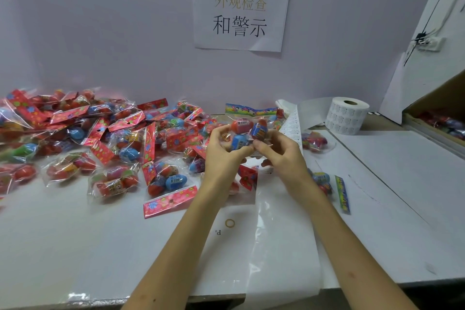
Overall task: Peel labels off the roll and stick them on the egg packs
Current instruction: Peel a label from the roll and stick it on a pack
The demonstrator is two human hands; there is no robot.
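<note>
Both hands hold one clear egg pack [247,131] with red and blue eggs above the middle of the table. My left hand [222,151] grips its left side. My right hand [279,152] pinches the pack's lower right part with thumb and fingers; whether a label lies under them I cannot tell. The white label roll [347,114] stands upright at the back right, and its backing strip [293,126] trails from it towards my hands. Several more egg packs [100,141] are heaped on the left half of the table.
A few packs [315,141] lie to the right of my hands. A rubber band [229,223] and spent clear backing strip [281,241] lie near the front edge. A cardboard box [442,121] with packs stands at far right. A paper sign [240,7] hangs on the wall.
</note>
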